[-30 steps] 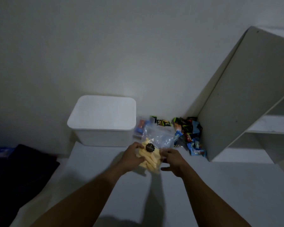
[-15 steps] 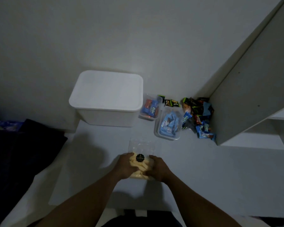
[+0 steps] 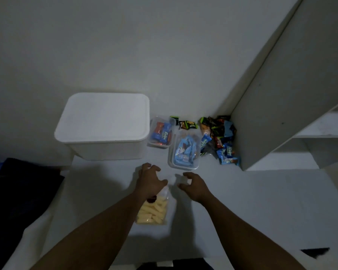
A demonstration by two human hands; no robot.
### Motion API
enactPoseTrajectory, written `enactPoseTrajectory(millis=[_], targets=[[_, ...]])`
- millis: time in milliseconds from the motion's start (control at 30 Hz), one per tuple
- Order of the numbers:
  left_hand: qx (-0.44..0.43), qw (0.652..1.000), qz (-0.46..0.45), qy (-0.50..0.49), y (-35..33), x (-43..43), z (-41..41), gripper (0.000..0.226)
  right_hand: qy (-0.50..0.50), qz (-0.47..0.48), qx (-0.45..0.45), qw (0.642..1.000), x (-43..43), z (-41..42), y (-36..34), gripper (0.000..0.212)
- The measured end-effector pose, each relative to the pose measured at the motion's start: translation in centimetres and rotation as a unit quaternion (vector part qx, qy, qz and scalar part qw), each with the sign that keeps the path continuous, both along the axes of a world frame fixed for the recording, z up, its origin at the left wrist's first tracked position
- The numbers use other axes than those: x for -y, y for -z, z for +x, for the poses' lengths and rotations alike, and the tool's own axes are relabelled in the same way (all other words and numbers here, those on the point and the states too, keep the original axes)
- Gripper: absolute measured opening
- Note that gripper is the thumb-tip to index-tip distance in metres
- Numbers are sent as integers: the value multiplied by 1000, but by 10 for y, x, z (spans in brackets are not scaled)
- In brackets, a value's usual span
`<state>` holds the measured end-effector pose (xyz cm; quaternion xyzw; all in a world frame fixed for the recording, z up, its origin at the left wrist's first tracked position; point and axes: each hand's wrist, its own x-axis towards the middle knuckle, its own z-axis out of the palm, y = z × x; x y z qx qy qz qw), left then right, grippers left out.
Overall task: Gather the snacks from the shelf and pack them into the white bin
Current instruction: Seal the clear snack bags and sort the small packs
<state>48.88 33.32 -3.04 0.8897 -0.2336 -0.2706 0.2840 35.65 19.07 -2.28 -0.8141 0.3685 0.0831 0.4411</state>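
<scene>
Left hand [image 3: 150, 180]: fingers spread and curled, hovering over the top of the clear bag of yellow sticks [image 3: 153, 210]; holding nothing that shows.
Right hand [image 3: 193, 187]: fingers loosely curled and apart, empty, just right of the bag's clear top edge.
Bag: lies flat on the white worktop [image 3: 252, 201], partly under the left wrist, near the person.
White bin [image 3: 103, 123]: against the wall, lid on (nothing can go in until it comes off).
Other snacks: small clear tub [image 3: 160, 132] and larger clear tub [image 3: 184, 152] of blue packets just right of the bin; loose sachets [image 3: 219, 138] piled against the shelf unit [image 3: 293, 106].
Risk, lid: packing stalls if it stays on.
Risk, bag: a hard grasp could crush the sticks; the slack clear top may slip.
Risk, sachets: a one-handed scoop likely drops some.
</scene>
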Motion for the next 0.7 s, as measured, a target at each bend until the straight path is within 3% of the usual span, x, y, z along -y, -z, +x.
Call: enactPoseTrajectory(millis=[267,467,700], targets=[[23,996,-65,61,-34,139,16,51,102,-40,31,993,121,8,-30,53],[67,994,-50,72,-28,220,28,43,89,-57,45,993,195,20,-13,30],[126,987,74,64,-11,279,71,40,55,-34,39,997,247,69,18,27]])
